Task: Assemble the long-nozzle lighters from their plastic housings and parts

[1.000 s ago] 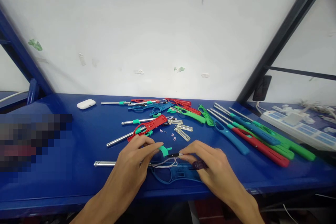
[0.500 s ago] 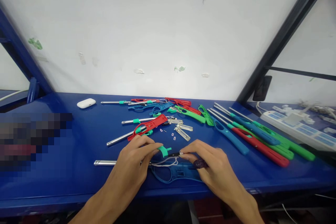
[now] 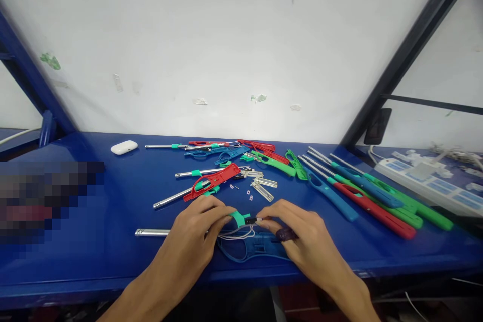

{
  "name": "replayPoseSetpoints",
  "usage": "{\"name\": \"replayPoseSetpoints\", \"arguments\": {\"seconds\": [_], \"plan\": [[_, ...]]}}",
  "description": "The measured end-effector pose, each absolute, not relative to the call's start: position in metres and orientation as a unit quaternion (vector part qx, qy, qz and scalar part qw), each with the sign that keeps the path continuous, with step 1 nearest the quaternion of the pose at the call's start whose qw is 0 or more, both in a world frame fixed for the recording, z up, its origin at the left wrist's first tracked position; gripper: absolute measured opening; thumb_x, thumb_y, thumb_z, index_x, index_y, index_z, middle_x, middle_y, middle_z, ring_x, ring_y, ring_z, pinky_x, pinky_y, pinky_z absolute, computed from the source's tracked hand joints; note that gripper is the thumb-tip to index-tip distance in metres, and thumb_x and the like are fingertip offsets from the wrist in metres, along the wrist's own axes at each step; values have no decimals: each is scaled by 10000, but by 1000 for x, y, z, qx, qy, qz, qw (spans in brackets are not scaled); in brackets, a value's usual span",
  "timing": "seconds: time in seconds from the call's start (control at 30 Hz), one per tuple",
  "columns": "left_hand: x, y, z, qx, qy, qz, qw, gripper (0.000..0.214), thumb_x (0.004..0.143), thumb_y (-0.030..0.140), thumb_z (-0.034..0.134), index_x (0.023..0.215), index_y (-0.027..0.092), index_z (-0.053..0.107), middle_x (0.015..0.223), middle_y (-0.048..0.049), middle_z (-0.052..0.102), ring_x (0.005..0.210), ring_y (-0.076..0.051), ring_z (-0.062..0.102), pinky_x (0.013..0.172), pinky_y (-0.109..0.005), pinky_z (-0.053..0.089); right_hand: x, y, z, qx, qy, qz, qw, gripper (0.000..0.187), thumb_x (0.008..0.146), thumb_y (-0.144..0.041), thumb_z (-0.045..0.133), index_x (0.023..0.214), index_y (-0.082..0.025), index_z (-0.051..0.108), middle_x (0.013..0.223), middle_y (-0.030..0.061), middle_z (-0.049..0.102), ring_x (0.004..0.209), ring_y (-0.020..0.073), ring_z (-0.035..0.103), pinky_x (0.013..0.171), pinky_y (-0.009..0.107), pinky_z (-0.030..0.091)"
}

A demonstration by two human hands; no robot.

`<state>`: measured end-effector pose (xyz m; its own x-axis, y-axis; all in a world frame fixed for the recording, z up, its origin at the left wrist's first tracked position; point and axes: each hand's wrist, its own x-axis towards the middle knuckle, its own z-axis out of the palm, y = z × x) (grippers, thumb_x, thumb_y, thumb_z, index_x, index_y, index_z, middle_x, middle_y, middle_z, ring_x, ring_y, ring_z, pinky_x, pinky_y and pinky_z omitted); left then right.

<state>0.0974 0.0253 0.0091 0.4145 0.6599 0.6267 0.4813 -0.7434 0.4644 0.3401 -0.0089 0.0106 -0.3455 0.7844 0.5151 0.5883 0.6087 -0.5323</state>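
My left hand [image 3: 196, 231] pinches a small teal plastic trigger piece [image 3: 239, 218] over the blue bench. My right hand [image 3: 298, 234] pinches a small black igniter part [image 3: 250, 221] with thin white wires [image 3: 237, 234] trailing from it; its tip meets the teal piece. A dark purple piece [image 3: 286, 234] sits under my right fingers. Below both hands lies an open blue lighter shell [image 3: 252, 247] with a metal tube [image 3: 151, 233] pointing left.
Behind my hands lie a red lighter shell [image 3: 217, 179], loose metal tubes and clear small parts [image 3: 264, 186]. Finished long lighters in blue, red and green [image 3: 362, 193] lie at the right. A white earbud case [image 3: 124, 148] and a power strip [image 3: 426, 181] sit farther off.
The teal piece and the black igniter part have come together; my two hands moved slightly closer over the blue shell.
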Motion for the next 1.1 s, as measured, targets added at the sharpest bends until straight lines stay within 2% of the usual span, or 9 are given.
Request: {"name": "replayPoseSetpoints", "arguments": {"seconds": [0.23,0.57,0.7,0.8,0.9,1.0,1.1], "plan": [[97,26,12,822,355,430,116,250,1003,139,555,986,225,789,918,-15,770,802,-153,749,738,-228,582,340,-7,11,-441,-806,157,363,133,1025,-151,645,1057,-264,707,1004,-9,774,827,164,742,767,265,533],[94,25,16,798,373,464,95,200,1011,156,584,1003,239,765,938,6,791,852,-157,766,763,-223,584,340,-7,13,-444,-772,198,410,69,980,-204,723,963,-256,765,866,-10,787,726,165,718,722,245,570],[72,18,18,790,385,476,37,162,1007,182,633,1042,276,761,999,20,780,910,-161,741,850,-243,560,342,-8,12,-435,-773,212,411,136,974,-138,701,973,-261,758,889,-20,794,753,154,731,706,230,553],[43,6,16,799,408,437,62,133,1021,265,656,1109,321,738,1015,31,747,943,-162,707,827,-227,548,343,-7,11,-420,-773,227,417,207,965,-74,668,993,-262,751,925,-22,799,803,151,750,728,225,554],[17,-8,8,812,421,401,50,114,1023,340,655,1087,336,749,1081,17,719,971,-177,686,853,-229,549,344,-7,10,-400,-778,235,424,294,946,0,620,1014,-259,743,929,-27,792,826,140,755,758,215,561],[6,-17,-4,818,426,385,38,131,1016,351,652,1096,341,755,1190,-5,681,1076,-208,658,929,-259,540,345,-7,9,-396,-784,230,420,326,945,26,600,1016,-256,747,936,-23,794,832,138,758,763,211,562],[7,-18,-11,818,420,393,10,131,1019,344,642,1066,337,764,1200,-14,662,1119,-214,635,961,-267,528,348,-8,6,-394,-790,219,414,332,946,34,607,1018,-255,753,950,-16,802,842,144,761,771,213,561]]}}
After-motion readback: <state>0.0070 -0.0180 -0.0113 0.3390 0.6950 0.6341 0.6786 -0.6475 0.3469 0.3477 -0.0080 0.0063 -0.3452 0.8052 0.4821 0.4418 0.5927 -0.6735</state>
